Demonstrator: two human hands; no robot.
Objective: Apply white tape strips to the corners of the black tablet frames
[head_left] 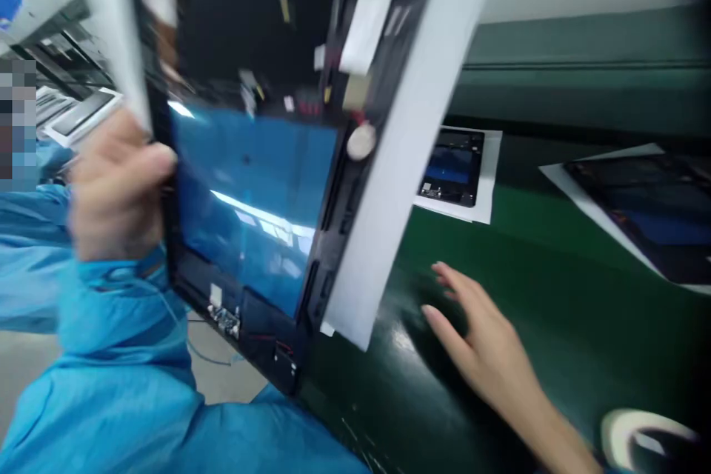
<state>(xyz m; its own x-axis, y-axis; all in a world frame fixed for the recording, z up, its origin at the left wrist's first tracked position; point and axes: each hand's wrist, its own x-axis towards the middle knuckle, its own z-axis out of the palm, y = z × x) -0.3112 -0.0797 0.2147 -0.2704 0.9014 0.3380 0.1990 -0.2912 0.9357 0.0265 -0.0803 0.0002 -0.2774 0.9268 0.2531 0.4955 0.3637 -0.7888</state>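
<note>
Tablet [255, 200], up close in your left hand [119, 185]

You grip its left edge; its long axis stands near upright, white paper [403, 163] along the right. Beyond lies a second tablet [472, 170]. Your right hand [489, 344], empty and loosely open, hangs apart over the green table [578, 326], left of a tape roll [616, 437] and third tablet [666, 207].

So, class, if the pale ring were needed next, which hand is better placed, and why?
Probably the right hand: it looks free and is nearer the pale ring. The left hand grips the dark device by its edge.
</note>
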